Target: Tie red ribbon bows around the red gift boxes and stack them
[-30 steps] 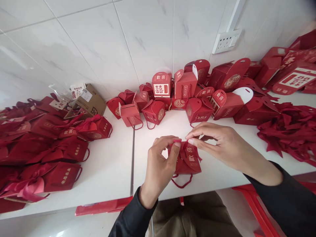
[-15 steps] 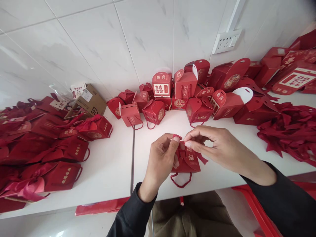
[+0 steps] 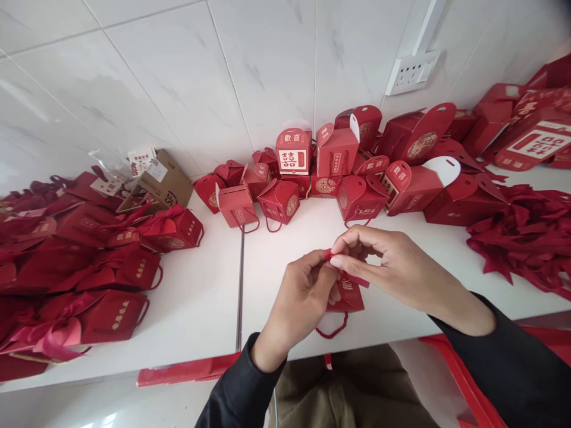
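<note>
A small red gift box (image 3: 349,297) with gold lettering rests near the table's front edge, its twisted cord handle (image 3: 332,334) looping toward me. Above its top, my left hand (image 3: 307,291) pinches a red ribbon (image 3: 329,254) between thumb and fingers. My right hand (image 3: 379,252) meets it from the other side, thumb and forefinger closed on the same ribbon. A ribbon tail (image 3: 362,282) sticks out to the right under my right hand. Both hands hide most of the box top and the part of the ribbon between the fingertips.
Red gift boxes (image 3: 279,199) stand in a group along the tiled wall. Many ribbon-tied boxes (image 3: 129,270) fill the table's left side, with an open cardboard carton (image 3: 167,178) behind. A heap of red ribbons (image 3: 526,232) lies right. A socket (image 3: 413,72) is on the wall.
My left hand has moved right and its fingertips now meet my right hand's at the ribbon. More of the box is covered by my left hand.
</note>
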A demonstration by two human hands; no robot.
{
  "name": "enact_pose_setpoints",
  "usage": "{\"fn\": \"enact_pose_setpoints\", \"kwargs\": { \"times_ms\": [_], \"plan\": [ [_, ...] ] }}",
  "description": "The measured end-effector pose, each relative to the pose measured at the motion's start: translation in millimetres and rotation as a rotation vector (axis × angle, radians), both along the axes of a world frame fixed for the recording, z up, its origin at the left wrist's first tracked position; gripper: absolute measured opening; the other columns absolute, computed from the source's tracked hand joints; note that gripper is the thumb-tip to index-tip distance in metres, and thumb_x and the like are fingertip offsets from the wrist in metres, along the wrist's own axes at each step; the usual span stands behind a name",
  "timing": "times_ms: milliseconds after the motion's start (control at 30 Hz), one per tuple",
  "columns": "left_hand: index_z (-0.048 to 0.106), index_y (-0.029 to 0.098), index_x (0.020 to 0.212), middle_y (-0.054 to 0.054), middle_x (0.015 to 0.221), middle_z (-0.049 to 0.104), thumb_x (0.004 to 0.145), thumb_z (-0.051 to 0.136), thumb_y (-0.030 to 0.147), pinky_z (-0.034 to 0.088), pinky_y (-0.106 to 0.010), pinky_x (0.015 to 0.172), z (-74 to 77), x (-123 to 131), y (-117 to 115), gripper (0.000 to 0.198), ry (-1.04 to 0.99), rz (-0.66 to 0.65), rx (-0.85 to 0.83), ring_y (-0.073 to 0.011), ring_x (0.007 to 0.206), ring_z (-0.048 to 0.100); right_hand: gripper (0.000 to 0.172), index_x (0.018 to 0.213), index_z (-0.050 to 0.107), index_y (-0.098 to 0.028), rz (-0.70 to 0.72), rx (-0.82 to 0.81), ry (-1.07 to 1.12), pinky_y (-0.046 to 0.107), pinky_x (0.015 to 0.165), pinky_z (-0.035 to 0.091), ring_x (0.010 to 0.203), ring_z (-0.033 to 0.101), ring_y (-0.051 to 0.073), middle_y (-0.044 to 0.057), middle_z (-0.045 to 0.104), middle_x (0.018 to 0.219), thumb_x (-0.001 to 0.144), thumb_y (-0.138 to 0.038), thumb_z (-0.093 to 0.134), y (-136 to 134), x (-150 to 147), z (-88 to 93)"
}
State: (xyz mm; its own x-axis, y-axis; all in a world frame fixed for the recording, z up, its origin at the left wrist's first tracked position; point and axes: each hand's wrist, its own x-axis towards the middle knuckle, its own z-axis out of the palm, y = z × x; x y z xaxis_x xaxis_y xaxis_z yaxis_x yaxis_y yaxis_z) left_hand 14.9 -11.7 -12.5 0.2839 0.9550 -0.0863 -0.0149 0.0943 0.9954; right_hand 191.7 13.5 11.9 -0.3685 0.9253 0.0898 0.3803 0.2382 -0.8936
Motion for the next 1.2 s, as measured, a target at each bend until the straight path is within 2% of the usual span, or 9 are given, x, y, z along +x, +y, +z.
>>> {"fn": "enact_pose_setpoints", "kwargs": {
  "times_ms": [267,433,500,567,667,833,933,1067,1200],
  "plan": [
    [0.060,0.017,0.082,0.002,0.061,0.053,0.098,0.052,0.032,0.039,-0.024,0.055,0.3,1,1,0.024,0.037,0.014,0.007,-0.0110,0.057,0.048,0.007,0.090,0.070,-0.027,0.025,0.074,-0.054,0.027,0.066,0.051,0.072,0.065,0.015,-0.004,0.073,0.083,0.095,-0.031,0.067,-7,0,5.7],
    [0.063,0.016,0.094,0.001,0.079,0.058,0.091,0.058,0.020,0.042,-0.025,0.064,2.4,0,0,0.007,0.013,-0.091,0.068,-0.0114,0.069,0.049,0.006,0.089,0.070,-0.026,-0.016,0.127,-0.078,0.028,0.065,0.052,0.072,0.066,0.017,-0.002,0.074,0.085,0.094,-0.030,0.069,-5,-1,5.1],
    [0.064,0.016,0.096,0.000,0.079,0.057,0.093,0.060,0.027,0.041,-0.025,0.063,1.0,-1,0,0.012,0.012,-0.086,0.072,-0.0113,0.069,0.049,0.007,0.091,0.072,-0.027,-0.006,0.134,-0.075,0.028,0.067,0.054,0.073,0.068,0.017,-0.002,0.075,0.088,0.094,-0.032,0.069,-6,-1,4.9],
    [0.063,0.015,0.090,0.001,0.071,0.054,0.096,0.059,0.037,0.038,-0.025,0.058,-0.6,-2,1,0.023,0.044,-0.046,0.045,-0.0110,0.063,0.047,0.008,0.095,0.073,-0.028,0.001,0.127,-0.072,0.027,0.067,0.054,0.076,0.069,0.016,-0.003,0.076,0.091,0.095,-0.034,0.068,-6,-1,4.8],
    [0.064,0.015,0.087,0.002,0.068,0.054,0.096,0.061,0.038,0.035,-0.024,0.056,-1.6,-2,4,0.025,0.077,-0.030,0.032,-0.0107,0.062,0.046,0.008,0.098,0.074,-0.029,-0.009,0.133,-0.080,0.025,0.064,0.054,0.077,0.070,0.015,-0.004,0.077,0.093,0.096,-0.031,0.066,-6,-1,4.9],
    [0.065,0.016,0.085,0.002,0.066,0.053,0.097,0.059,0.039,0.035,-0.023,0.055,-1.1,-1,6,0.027,0.058,-0.024,0.056,-0.0099,0.059,0.044,0.015,0.111,0.071,-0.028,0.034,0.269,-0.076,0.029,0.083,0.055,0.094,0.071,0.017,-0.001,0.075,0.109,0.101,-0.028,0.060,-5,-1,3.7],
    [0.064,0.016,0.084,0.002,0.063,0.053,0.097,0.058,0.043,0.034,-0.024,0.052,-1.6,-2,6,0.031,0.048,-0.004,-0.004,-0.0103,0.055,0.044,0.018,0.115,0.070,-0.026,0.000,0.273,-0.112,0.030,0.077,0.055,0.097,0.070,0.020,0.004,0.073,0.115,0.104,-0.030,0.055,-3,0,0.8],
    [0.066,0.016,0.085,0.000,0.063,0.057,0.095,0.061,0.045,0.036,-0.023,0.052,-2.6,-6,6,0.031,0.021,-0.023,-0.079,-0.0112,0.056,0.049,0.014,0.098,0.069,-0.025,-0.005,0.199,-0.141,0.027,0.063,0.051,0.085,0.067,0.019,0.004,0.071,0.103,0.103,-0.033,0.058,-1,-2,-5.2],
    [0.066,0.016,0.078,0.000,0.061,0.058,0.094,0.062,0.047,0.037,-0.024,0.055,-2.3,-9,11,0.036,-0.026,-0.038,-0.109,-0.0103,0.055,0.049,0.013,0.097,0.065,-0.025,-0.049,0.231,-0.130,0.030,0.067,0.050,0.085,0.066,0.019,0.003,0.070,0.101,0.104,-0.032,0.056,-1,-4,-10.0]
  ]
}}
